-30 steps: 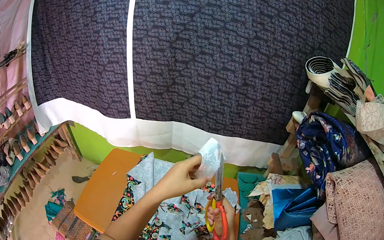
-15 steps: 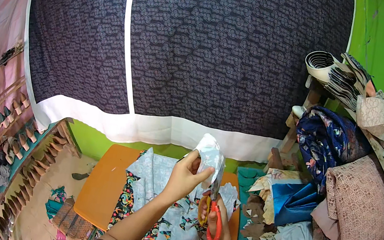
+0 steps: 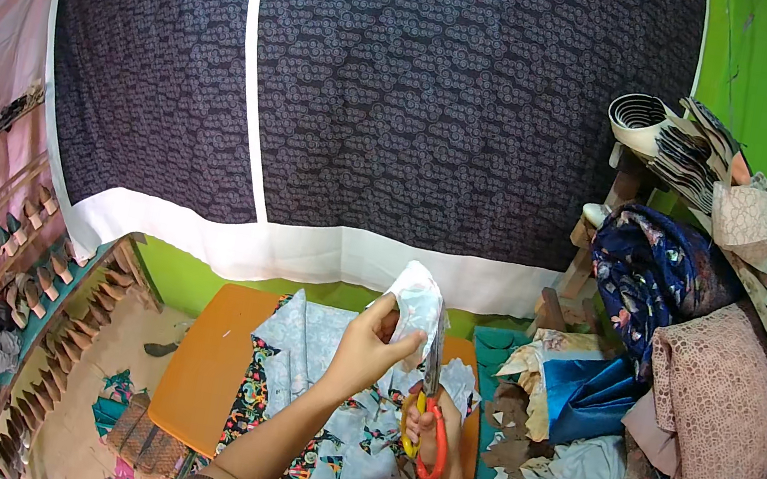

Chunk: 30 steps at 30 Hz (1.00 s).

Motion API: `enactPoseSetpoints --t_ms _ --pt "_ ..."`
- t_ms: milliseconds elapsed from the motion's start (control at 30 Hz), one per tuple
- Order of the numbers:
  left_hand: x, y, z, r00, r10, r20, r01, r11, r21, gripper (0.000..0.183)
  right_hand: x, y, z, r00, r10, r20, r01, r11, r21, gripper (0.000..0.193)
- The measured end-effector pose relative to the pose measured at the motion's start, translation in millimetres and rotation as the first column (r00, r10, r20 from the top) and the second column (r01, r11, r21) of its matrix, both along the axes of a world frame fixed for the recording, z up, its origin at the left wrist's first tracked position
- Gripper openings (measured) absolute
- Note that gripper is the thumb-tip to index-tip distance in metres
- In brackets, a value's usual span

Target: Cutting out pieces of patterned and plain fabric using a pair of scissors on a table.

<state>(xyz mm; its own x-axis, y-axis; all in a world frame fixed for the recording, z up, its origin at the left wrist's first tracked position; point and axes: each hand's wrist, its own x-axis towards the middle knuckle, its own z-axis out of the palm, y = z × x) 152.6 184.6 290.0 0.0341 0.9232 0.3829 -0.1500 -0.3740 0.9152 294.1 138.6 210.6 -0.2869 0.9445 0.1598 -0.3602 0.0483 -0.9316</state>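
My left hand (image 3: 373,346) is closed on a pale, whitish piece of fabric (image 3: 417,298), pinched between thumb and fingers and held up above the table. In my right hand (image 3: 441,430) is a pair of scissors (image 3: 432,378) with one red and one yellow handle loop. Its blades point upward and lie along the right edge of the pale piece; whether they are parted is hard to see. Below both hands, a printed cloth (image 3: 292,361) lies wrinkled, its pale underside up in large part, with dark multicoloured patterning showing at the edges and through cut gaps.
An orange table (image 3: 196,376) carries the cloth. Rows of wooden shoe forms (image 3: 59,358) fill the curved shelves at left. Folded fabrics, among them a blue satin piece (image 3: 592,401) and pink lace (image 3: 717,427), are heaped at right. A dark patterned curtain (image 3: 448,98) hangs behind.
The scissors have turned more upright, and the blades show more clearly beside the pale piece. The fingers of my right hand have closed further around the handles. My left hand has barely moved.
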Motion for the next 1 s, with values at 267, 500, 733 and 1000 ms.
enactPoseSetpoints --t_ms 267,500,733,1000 --pt "-4 -1 -5 0.984 -0.024 -0.176 0.016 0.999 -0.048 0.033 0 -2 7 0.998 -0.004 -0.067 0.012 0.993 0.117 0.047" --pt "-3 -10 4 0.974 -0.048 -0.221 0.033 0.997 -0.068 0.025 5 6 8 0.999 0.044 -0.013 -0.045 0.988 -0.147 0.072" --pt "-6 -8 1 0.992 -0.056 -0.109 0.048 0.996 -0.075 0.029 10 5 6 0.999 -0.02 0.04 0.02 1.0 -0.007 0.058" --pt "9 -5 -2 0.99 0.141 -0.021 -0.141 0.99 -0.022 0.031 13 0 -4 0.972 -0.102 0.212 0.073 0.987 0.142 0.043"
